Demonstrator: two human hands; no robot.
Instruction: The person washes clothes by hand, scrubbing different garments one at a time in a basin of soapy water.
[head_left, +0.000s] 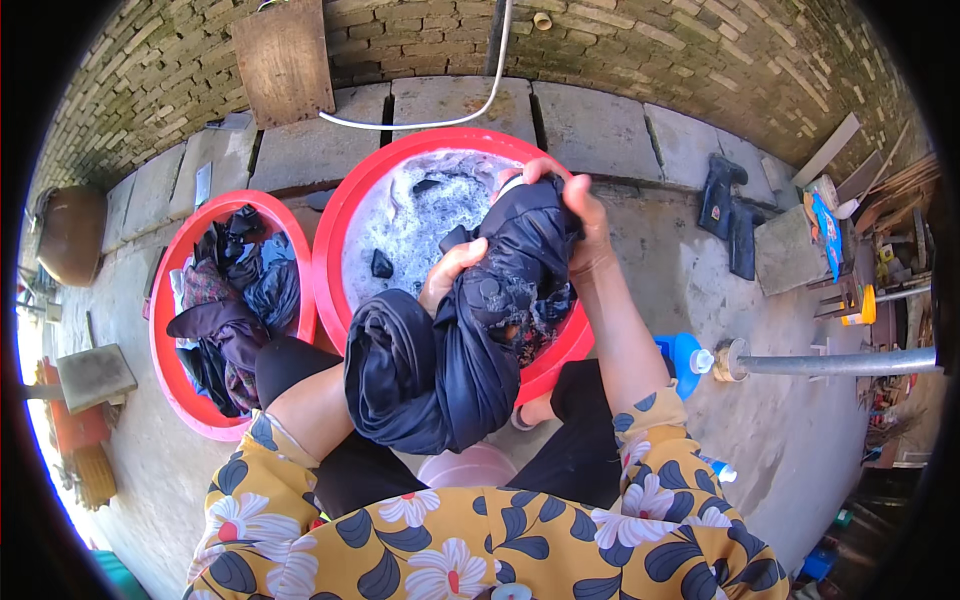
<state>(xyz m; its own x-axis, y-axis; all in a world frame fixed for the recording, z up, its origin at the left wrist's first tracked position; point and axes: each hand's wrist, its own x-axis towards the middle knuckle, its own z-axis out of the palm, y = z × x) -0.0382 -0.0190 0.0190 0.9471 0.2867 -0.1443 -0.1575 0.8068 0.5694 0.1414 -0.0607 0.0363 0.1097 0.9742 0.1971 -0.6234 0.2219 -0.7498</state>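
Observation:
Both my hands grip a wet black garment (480, 375) over the near right side of a large red plastic basin (334, 247). My right hand (589, 217) clasps its upper right end, where a strip of pale fabric shows. My left hand (450, 274) holds it from the left, the thumb on top and other fingers hidden. A thick rolled fold hangs toward my lap, and suds cling to the cloth near a round dark button. Foamy water (442, 217) fills the basin, with bits of dark cloth poking through.
At left, a smaller red basin (307, 300) holds a heap of clothes (232, 300). Right of my knee stands a blue bottle (682, 364) near a metal pole (832, 364). A white hose (420, 124) curves behind the basin. Dark rubber boots (724, 199) lie at right.

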